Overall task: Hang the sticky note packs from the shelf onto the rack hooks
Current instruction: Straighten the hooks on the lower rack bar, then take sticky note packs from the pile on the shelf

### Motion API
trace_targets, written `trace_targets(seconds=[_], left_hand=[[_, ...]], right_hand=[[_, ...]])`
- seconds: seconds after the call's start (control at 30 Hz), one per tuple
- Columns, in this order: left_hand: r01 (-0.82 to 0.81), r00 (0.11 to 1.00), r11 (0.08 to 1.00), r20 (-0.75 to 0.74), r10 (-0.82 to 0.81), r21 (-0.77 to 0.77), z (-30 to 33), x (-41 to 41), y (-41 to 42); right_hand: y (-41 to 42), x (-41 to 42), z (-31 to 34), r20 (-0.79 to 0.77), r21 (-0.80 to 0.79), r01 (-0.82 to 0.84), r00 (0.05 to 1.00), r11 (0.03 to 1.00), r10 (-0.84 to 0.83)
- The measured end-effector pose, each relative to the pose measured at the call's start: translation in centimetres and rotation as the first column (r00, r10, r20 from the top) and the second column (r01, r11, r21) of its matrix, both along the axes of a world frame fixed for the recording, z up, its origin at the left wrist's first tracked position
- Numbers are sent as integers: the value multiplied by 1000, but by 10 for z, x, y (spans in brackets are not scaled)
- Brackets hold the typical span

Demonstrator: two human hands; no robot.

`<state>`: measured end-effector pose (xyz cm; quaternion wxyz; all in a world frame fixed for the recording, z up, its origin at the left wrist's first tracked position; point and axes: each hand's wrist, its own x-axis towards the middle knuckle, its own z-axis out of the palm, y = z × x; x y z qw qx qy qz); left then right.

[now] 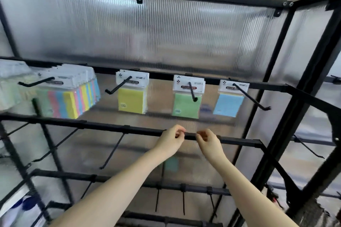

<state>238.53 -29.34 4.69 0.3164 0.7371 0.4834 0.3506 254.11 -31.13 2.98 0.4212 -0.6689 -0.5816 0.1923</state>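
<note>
Both hands were raised at the second crossbar (140, 130). Left hand (170, 141) and right hand (209, 143) were seen with fingers curled; nothing visibly held. Yellow pack (130, 100), green pack (186, 104), blue pack (228, 104) were hung on hooks above; a mixed bunch (70, 99) at left.

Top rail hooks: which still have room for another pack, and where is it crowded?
Roomiest: blue pack's hook at the right, then the yellow pack's hook; each holds few packs. The green pack's hook is also light. Crowded: the far-left hook, packed with a multicoloured stack.
</note>
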Motion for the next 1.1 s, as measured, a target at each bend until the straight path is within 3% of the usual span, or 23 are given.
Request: trace_targets(seconds=[0.2,0.33,0.53,0.77,0.97,1.1], left_hand=[[-71,984,991,-154,88,110,2,-113,-26],[-176,932,962,-279,231,211,-2,-199,-50],[-285,860,921,-354,368,266,-14,-323,-91],[-496,748,841,-384,541,217,-29,-456,-138],[-661,640,722,-348,685,204,-41,-546,-160],[-712,613,685,-339,714,155,-55,-604,-158]], right_hand=[[-8,-101,9,54,-1,-126,991,992,126],[-16,-188,15,49,-4,-242,969,970,241],[-36,-326,19,94,34,-406,911,913,402],[-56,-464,13,167,26,-587,800,809,576],[-69,-572,10,170,-1,-759,642,651,748],[-67,-642,0,183,24,-832,549,554,816]])
